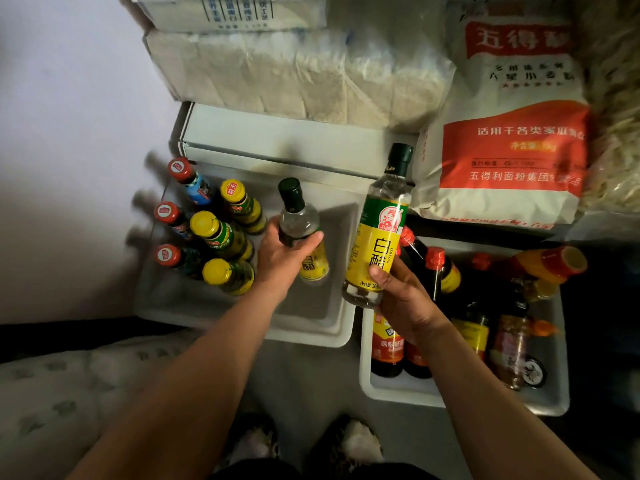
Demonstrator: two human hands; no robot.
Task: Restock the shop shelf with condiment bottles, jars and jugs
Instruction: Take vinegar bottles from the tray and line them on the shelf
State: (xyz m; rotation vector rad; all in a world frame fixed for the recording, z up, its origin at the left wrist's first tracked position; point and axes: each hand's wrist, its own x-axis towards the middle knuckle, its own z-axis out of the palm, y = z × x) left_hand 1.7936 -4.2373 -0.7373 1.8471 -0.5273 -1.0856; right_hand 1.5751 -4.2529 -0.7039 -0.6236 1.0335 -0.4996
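The red-capped bottles (173, 216) at the left of the frame are smeared by motion, their labels unreadable — the small print on the flour sack (512, 147) at upper right is blurred too, and its top is cut off by the frame's edge. The left hand (280, 258) covers most of one vinegar bottle's (301, 233) label. At lower right, the right forearm (485, 393) hides parts of the dark sauce bottles (415, 355) — their labels cannot be read.

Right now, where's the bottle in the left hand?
Head view, centre: the left hand holds it over the left tray, right of the yellow-capped bottles.
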